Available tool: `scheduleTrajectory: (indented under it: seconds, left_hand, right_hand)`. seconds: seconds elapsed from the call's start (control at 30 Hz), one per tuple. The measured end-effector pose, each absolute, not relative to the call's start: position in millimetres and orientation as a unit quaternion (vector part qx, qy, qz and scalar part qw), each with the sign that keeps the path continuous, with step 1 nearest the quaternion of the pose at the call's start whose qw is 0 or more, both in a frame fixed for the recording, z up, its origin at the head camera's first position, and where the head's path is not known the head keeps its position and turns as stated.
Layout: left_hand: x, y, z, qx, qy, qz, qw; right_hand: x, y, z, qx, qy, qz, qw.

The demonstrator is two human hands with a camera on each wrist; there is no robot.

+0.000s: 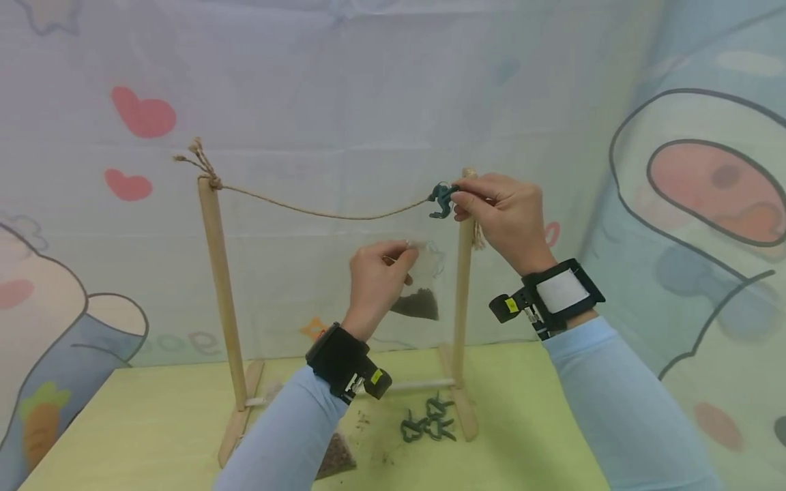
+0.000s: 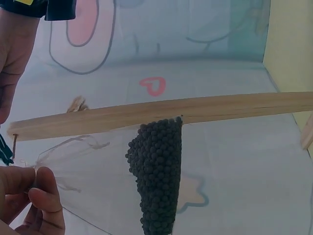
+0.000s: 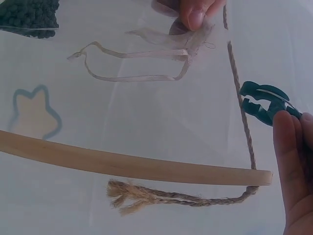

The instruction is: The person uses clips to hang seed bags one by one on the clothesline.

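Observation:
My left hand pinches the gathered top of a clear drawstring bag, and dark round pellets fill its lower end. The bag hangs below the sagging twine rope, with a pale ribbon loop trailing from its neck. Higher up, near the right wooden post, my right hand pinches a dark green plastic clip between thumb and fingers. The clip's jaws are parted and their tips lie right at the rope in the right wrist view.
Several similar green clips lie piled on the yellow tabletop. A second bag, holding brownish pellets, lies partly behind my left sleeve. The left post carries the rope's other knotted end, and a white crossbar joins the feet.

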State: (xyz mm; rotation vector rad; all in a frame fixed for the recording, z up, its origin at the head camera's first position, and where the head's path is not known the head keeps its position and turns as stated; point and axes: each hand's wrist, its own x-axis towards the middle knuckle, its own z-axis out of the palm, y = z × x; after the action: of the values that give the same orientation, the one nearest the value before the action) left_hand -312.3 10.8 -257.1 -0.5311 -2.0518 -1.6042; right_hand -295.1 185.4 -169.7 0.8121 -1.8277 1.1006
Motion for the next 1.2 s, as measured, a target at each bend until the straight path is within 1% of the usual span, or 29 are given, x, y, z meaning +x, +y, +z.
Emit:
scheduleTrajectory:
  seconds: [0.1, 0.23, 0.37, 0.47, 0.67, 1.0, 1.2]
  left_hand:
    - [-315, 14, -256, -0.186, -0.747, -0.591, 0.24]
    - [-319, 18, -255, -0.18, -0.738, -0.606, 0.237]
    - [-320, 21, -253, -0.175, -0.729, -0.619, 0.235]
    - [-321, 24, -253, -0.174, -0.725, -0.625, 0.234]
    - [-323, 27, -255, -0.175, -0.721, -0.631, 0.227]
    - [-324, 25, -253, -0.18, -0.708, -0.638, 0.243]
    - [-322, 27, -251, -0.198, -0.682, -0.665, 0.229]
  right_hand:
    - [-296, 186, -166, 0.315, -0.73, 0.43, 0.427]
    - [-306, 190, -164, 0.301, -0.743, 0.413, 0.432]
    - [-320, 196, -167, 0.292, -0.759, 0.413, 0.41]
    - [-324, 198, -168, 0.286, -0.771, 0.412, 0.392]
    - [-324, 200, -170, 0.277, -0.797, 0.391, 0.369]
    - [-320, 200, -169, 0.267, -0.819, 0.409, 0.3]
    - [-320, 197, -171, 0.264, -0.828, 0.426, 0.252]
